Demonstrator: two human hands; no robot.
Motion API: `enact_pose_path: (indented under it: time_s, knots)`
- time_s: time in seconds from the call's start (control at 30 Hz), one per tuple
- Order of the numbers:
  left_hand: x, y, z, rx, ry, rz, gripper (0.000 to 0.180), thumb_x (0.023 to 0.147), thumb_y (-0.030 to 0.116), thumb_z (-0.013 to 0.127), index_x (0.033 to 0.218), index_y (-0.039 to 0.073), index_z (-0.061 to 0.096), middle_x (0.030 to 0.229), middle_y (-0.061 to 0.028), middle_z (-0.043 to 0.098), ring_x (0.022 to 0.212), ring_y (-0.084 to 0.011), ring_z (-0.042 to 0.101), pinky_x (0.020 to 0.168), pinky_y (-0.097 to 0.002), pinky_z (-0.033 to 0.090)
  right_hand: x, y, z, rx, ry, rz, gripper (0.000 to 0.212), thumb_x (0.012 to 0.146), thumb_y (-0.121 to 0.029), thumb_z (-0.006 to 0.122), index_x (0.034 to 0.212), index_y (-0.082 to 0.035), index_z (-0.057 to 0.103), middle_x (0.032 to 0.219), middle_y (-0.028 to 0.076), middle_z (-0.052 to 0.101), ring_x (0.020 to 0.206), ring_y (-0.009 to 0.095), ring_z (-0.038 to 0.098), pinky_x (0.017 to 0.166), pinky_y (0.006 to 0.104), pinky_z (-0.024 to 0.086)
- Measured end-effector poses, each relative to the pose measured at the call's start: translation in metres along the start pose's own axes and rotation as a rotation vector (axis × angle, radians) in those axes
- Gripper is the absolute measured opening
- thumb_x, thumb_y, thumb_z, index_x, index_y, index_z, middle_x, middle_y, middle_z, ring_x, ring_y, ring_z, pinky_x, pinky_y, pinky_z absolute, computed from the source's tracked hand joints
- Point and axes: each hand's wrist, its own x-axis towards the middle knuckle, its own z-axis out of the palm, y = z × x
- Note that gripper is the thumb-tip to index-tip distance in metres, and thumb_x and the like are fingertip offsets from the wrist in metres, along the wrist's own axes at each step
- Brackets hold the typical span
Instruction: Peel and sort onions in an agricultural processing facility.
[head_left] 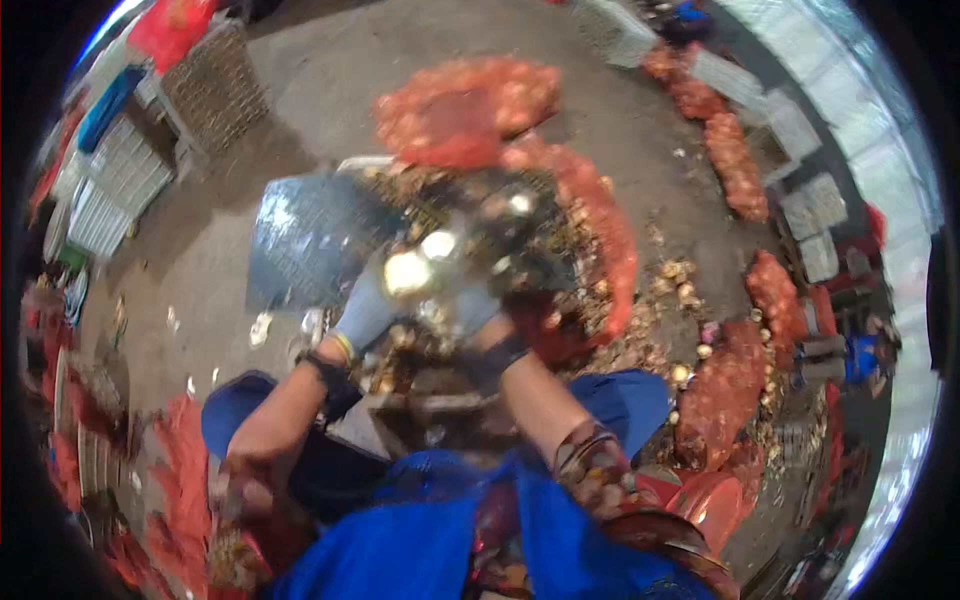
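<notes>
Both my hands wear pale grey gloves and meet close together in front of me. My left hand (366, 308) is closed around a peeled-looking, pale onion (408, 272) at its fingertips. A second pale onion (438, 245) shows just beyond it. Motion smears my right hand (474, 308), so its fingers and anything in them cannot be made out. Beneath and beyond the hands lies a heap of onions and brown skins (430, 195). A shiny grey board or lid (310, 245) lies to the left of the heap.
A full red mesh bag of onions (465, 100) lies beyond the heap, and another red mesh bag (605, 230) curves along its right. More onion bags (730, 390) line the right side, with loose onions (682, 280) on the floor. Crates (125, 180) are stacked at the left.
</notes>
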Motion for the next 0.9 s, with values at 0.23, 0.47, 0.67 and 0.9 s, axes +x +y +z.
enact_pose_path:
  time_s: [0.23,0.47,0.67,0.9]
  knots:
    - [-0.001,-0.007,-0.010,0.316,0.084,-0.027,0.094,0.062,0.026,0.086,0.140,0.000,0.040,0.128,-0.0243,0.057,0.118,-0.0404,0.055,0.098,-0.0422,0.045,0.001,-0.051,0.020,0.479,0.119,0.387,0.028,0.090,-0.020,0.066,0.110,-0.001,0.064,0.090,0.006,0.064,0.067,0.012,0.058,0.050,0.0255,0.047]
    - [-0.002,-0.010,-0.019,0.398,0.113,-0.027,0.094,0.057,0.024,0.086,0.136,0.002,0.041,0.129,-0.0293,0.051,0.120,-0.0455,0.050,0.100,-0.0452,0.045,-0.003,-0.097,0.045,0.392,0.060,0.408,0.021,0.091,-0.021,0.067,0.104,-0.005,0.060,0.075,-0.003,0.055,0.060,0.006,0.051,0.050,0.0225,0.045]
    - [0.001,-0.017,-0.033,0.613,-0.047,-0.059,0.091,0.066,0.029,0.085,0.140,0.005,0.040,0.134,-0.0283,0.047,0.116,-0.0456,0.054,0.098,-0.0467,0.046,-0.002,-0.097,0.069,0.337,-0.047,0.381,0.027,0.089,-0.017,0.069,0.109,-0.001,0.061,0.079,0.003,0.062,0.057,0.008,0.053,0.045,0.0234,0.044]
    - [-0.004,-0.027,-0.038,0.543,0.003,-0.023,0.085,0.071,0.031,0.082,0.139,0.001,0.040,0.134,-0.0301,0.048,0.122,-0.0456,0.050,0.102,-0.0462,0.043,-0.008,-0.098,0.047,0.448,0.137,0.361,0.028,0.089,-0.016,0.069,0.113,-0.004,0.062,0.085,0.001,0.061,0.060,0.007,0.052,0.048,0.0235,0.044]
